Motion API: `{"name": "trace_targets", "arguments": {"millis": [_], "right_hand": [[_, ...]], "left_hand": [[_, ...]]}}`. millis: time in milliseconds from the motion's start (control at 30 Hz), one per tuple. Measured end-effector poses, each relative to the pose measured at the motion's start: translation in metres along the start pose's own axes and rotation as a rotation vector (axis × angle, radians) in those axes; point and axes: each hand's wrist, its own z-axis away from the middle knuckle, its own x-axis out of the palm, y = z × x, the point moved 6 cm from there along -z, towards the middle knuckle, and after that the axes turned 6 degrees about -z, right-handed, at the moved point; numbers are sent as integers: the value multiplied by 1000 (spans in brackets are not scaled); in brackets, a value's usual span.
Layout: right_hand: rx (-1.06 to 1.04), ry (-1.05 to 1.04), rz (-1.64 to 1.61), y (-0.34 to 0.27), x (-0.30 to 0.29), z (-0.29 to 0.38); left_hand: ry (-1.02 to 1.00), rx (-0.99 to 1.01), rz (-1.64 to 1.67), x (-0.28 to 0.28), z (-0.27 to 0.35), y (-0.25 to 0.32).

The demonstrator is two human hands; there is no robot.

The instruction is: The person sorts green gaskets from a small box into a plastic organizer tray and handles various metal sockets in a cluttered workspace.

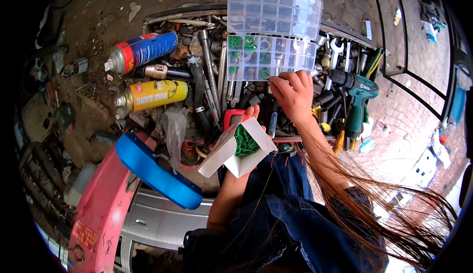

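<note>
My left hand [252, 111] holds up a small white cardboard box [236, 164], mostly from beneath, so the box hides much of the palm. Its open flaps face me, and many green O-rings [244, 141] fill it. A clear plastic compartment organizer [271, 56] lies beyond, its transparent lid [274, 11] folded back. Some of its upper-left compartments hold green rings. At the organizer's front edge, my right hand [293, 92] has thumb and fingers pinched together. One green O-ring [265, 74] shows at those fingertips, over the lower row.
Sockets, bars and wrenches [335, 53] crowd the tool tray under the organizer. A green cordless drill [356, 95] lies right. Left are a blue-red spray can [144, 51], a yellow can [155, 95], a blue curved panel [157, 169] and a pink panel [105, 199]. Long hair hangs by my right arm.
</note>
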Motion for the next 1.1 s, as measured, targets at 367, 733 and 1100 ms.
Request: {"name": "trace_targets", "arguments": {"millis": [367,733,1100], "right_hand": [[58,-86,-48,2,-3,7],[128,-198,-33,-3,8,-11],[250,119,-268,-42,-91,-1]], "left_hand": [[97,24,-29,-12,0,-4],[86,35,-74,-17,3,-9],[-245,50,171,20,9,-9]]}}
